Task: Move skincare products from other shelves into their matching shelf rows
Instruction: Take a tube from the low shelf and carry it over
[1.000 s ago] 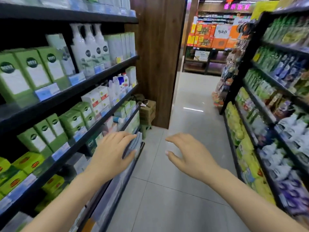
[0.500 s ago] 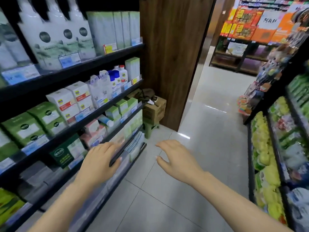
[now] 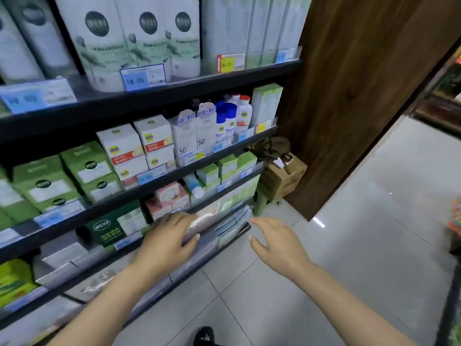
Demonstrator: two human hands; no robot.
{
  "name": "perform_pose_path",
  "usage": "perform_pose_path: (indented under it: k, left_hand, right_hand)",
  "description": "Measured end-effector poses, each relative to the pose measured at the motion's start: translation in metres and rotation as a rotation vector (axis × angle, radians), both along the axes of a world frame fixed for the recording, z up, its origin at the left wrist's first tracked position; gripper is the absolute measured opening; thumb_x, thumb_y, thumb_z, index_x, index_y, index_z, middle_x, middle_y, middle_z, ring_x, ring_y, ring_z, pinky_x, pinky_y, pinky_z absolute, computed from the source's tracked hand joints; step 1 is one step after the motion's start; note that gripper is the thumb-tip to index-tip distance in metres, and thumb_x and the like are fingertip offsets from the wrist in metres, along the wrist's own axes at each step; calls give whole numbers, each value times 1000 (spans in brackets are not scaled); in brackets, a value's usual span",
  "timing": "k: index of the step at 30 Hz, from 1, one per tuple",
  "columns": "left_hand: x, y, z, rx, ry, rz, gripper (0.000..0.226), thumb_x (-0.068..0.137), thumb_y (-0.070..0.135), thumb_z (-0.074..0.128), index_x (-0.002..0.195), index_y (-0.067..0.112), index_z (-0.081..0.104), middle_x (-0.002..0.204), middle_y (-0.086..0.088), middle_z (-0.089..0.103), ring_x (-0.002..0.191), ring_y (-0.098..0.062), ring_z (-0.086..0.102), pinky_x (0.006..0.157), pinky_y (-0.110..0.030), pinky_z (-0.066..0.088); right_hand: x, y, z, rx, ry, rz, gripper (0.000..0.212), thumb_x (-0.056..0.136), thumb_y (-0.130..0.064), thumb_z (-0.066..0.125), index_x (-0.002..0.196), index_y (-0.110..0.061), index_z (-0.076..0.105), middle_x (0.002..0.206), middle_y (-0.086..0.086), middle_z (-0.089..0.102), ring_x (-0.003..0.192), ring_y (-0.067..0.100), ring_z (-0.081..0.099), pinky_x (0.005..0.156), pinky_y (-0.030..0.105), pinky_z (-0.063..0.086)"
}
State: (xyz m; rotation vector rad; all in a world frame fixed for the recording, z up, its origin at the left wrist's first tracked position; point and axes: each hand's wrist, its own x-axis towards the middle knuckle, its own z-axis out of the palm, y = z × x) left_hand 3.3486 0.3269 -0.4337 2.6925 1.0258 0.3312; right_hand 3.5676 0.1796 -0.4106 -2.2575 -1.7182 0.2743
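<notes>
Head view looks down along a black shelving unit on the left side of a shop aisle. At far left, green boxes with white labels stand on a middle shelf, and a yellow-green package sits on a lower one. Above them, tall white bottles with dark round logos fill the top row behind blue price tags. Moving right, white boxes with orange bands stand beside pale packs marked 50, then blue-capped bottles, a red-capped bottle and a pale green carton. One shelf down are a dark green box, pink boxes and small green boxes.

The person's left hand is stretched out palm-down in front of the lower shelves, just below the pink boxes, its fingers straight and loosely spread; it grips nothing, and whether the fingertips touch the shiny wrapped packs there cannot be told through the blur. Grey-blue flat packs lean at the shelf end between the two hands.

The right hand hovers over the grey tiled floor, fingers relaxed and slightly apart, holding nothing. Beyond it a cardboard box rests on a green stool against a wooden pillar. A dark shoe shows at the bottom edge.
</notes>
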Motion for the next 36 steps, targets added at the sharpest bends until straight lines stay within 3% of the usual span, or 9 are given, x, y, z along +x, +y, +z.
perform_pose_path:
  k: [6,11,15,20,24,29,36]
  left_hand:
    - [33,39,-20,9,57,73,51,81,48,40,114,18,65,106,0,66,91,-23,65,77,-35,52]
    - [58,56,-29,-19,72,191,51,80,44,39,113,16,66,104,1,67,88,-22,65,75,-32,53]
    - [81,55,-40,-65,64,336,48,80,41,41,111,15,66,99,-1,68,84,-23,66,71,-32,54]
    - [119,49,-71,-198,-45,582,44,82,38,46,109,10,67,102,-10,68,91,-32,65,76,-35,52]
    - [140,50,-87,-272,-41,705,48,83,39,50,124,15,60,116,-8,65,106,-27,59,88,-35,50]
    - [145,66,-106,-333,-70,813,42,90,36,57,129,21,54,124,-4,60,112,-23,54,93,-36,46]
    - [151,105,-127,-266,-62,814,37,93,35,53,124,17,55,116,-10,62,105,-30,56,85,-36,46]
  right_hand:
    - [46,68,-23,-86,-15,92,46,94,-35,48,136,-19,47,132,-2,55,123,18,47,98,28,38]
    - [79,122,-36,-125,-46,243,43,91,-37,51,132,-23,50,128,0,57,116,20,52,86,30,44]
    - [104,160,-49,-177,-1,370,47,94,-38,46,138,-22,43,138,1,50,126,21,44,97,29,39]
    - [124,195,-71,-275,59,517,46,97,-40,40,140,-25,39,141,-1,46,128,19,41,100,30,38]
    - [140,210,-93,-310,53,630,44,96,-36,41,137,-21,43,137,1,50,124,20,44,98,32,41]
    - [145,232,-115,-318,126,615,42,94,-36,48,131,-16,51,128,4,57,117,22,50,92,30,40]
    - [125,277,-148,-252,87,599,37,94,-40,47,120,-15,58,113,8,67,105,27,59,84,32,45]
